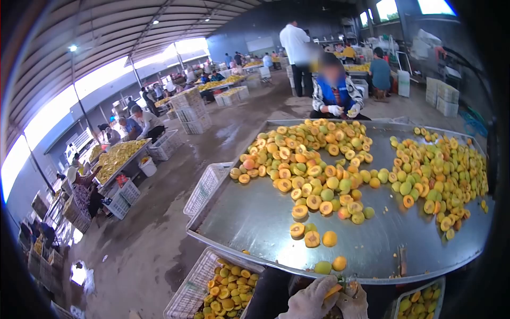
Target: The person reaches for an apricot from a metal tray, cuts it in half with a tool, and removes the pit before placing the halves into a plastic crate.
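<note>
My left hand, in a pale work glove, is closed on an orange piece of peach just below the table's near edge. Close beside it my right hand, also gloved, has its fingers curled inward; a small item at its fingertips is too blurred to name. Straight ahead on the metal table lies a large heap of halved yellow peaches, many with the cut face and stone hollow showing. A greenish peach and an orange one rest at the rim nearest my hands.
A second peach pile covers the table's right side. Crates of peach halves stand below left and right. Across the table sits a person in a blue vest with white gloves. Stacked crates and other work tables stand farther left.
</note>
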### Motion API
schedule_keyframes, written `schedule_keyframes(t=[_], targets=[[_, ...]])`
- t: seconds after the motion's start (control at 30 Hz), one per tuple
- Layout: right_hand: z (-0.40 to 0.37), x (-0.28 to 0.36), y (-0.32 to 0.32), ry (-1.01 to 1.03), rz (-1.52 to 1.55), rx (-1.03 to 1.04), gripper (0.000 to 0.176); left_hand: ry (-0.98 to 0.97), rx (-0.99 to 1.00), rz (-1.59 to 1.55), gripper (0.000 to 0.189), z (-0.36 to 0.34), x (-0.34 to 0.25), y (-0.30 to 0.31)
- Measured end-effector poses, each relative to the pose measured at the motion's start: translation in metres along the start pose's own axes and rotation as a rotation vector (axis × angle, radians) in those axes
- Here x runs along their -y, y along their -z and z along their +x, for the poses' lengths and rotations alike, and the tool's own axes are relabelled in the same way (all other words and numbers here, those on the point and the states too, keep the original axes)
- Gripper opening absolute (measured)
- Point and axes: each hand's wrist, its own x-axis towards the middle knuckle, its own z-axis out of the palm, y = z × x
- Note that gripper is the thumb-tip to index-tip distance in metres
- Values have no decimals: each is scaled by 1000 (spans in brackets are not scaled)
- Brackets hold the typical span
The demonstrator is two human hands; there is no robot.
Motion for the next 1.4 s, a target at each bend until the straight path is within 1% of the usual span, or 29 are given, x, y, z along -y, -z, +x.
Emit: schedule_keyframes(t=[0.03, 0.13, 0.27, 0.33, 0.37, 0.4, 0.43, 0.47, 0.5, 0.53, 0.57, 0.63, 0.67, 0.7, 0.73, 0.77, 0.8, 0.87, 0.9, 0.97, 1.0, 1.07, 1.13, 1.2, 1.27, 1.3, 1.33, 1.37, 1.4], targets=[[2, 0, 0, 9, -2, 15, 20, -2, -16, 7, 36, -1, 1, -1], [0, 19, -4, 50, -264, -4, 19, 6, -48, 30, 36, -5, 6, -5], [4, 24, -8, 117, -358, -37, 22, 10, -58, 13, 36, -3, 6, -4], [5, 18, -5, 264, -466, -23, 24, -53, -120, 90, 37, -1, 3, -3], [1, 28, -7, 156, -351, 51, 26, -52, -69, 136, 33, -4, 8, -3], [-4, 35, -6, 52, -232, 113, 30, 48, -87, 205, 46, -4, 23, -12], [-8, 1, 4, -175, 432, 365, 39, 15, -117, 325, 50, -4, 58, -22], [-23, 8, -17, -30, 272, 305, 36, 234, -90, 181, 48, 3, 55, -12], [-30, 11, -29, -363, 673, 208, 18, 418, -59, -23, 43, 1, 75, -13], [-24, 31, -22, -298, 112, 325, 30, 654, -92, -507, 40, 8, 72, -5], [-22, 48, -17, -256, -448, 438, 43, 705, -92, -763, 38, 10, 73, 2], [-18, 35, -18, -134, -923, 321, 45, 789, -137, -1096, 36, 14, 58, 14], [-16, 29, -19, -85, -1014, 250, 49, 796, -110, -1099, 36, 13, 64, 13], [-17, 31, -16, -97, -1013, 236, 49, 749, -113, -1278, 39, 10, 72, 11], [-16, 38, -14, -240, -846, 243, 50, 704, -125, -1454, 43, 5, 77, 8], [-16, 48, -17, -380, -671, 246, 52, 719, -115, -1452, 43, 3, 75, 7], [-18, 50, -17, -373, -628, 303, 58, 727, -94, -1429, 49, 2, 71, 5], [-16, 57, -24, -380, -638, 343, 58, 709, -50, -1339, 60, 4, 60, 2], [-14, 60, -27, -378, -652, 394, 58, 718, -40, -1340, 60, 4, 52, 2], [-13, 60, -30, -452, -635, 388, 58, 633, -23, -1222, 62, 4, 41, 1], [-13, 59, -31, -431, -683, 376, 57, 639, -16, -1225, 62, 2, 40, 1], [-16, 57, -32, -416, -729, 358, 56, 558, 17, -1187, 63, 0, 40, 1], [-18, 55, -33, -315, -799, 315, 54, 525, -14, -1144, 63, -1, 32, 0], [-22, 60, -38, -323, -803, 269, 52, 491, -47, -1098, 63, -3, 22, -2], [-24, 59, -37, -327, -809, 226, 50, 433, -164, -1057, 53, -4, 11, -5], [-27, 55, -36, -287, -769, 230, 49, 436, -162, -1058, 53, -5, 5, -3], [-28, 52, -35, -247, -729, 231, 48, 431, -151, -1113, 45, -5, -1, 0], [-26, 51, -33, -250, -728, 226, 48, 426, -139, -1168, 37, -4, -7, 3], [-25, 49, -31, -309, -674, 280, 44, 430, -134, -1169, 37, -3, -11, 8]])
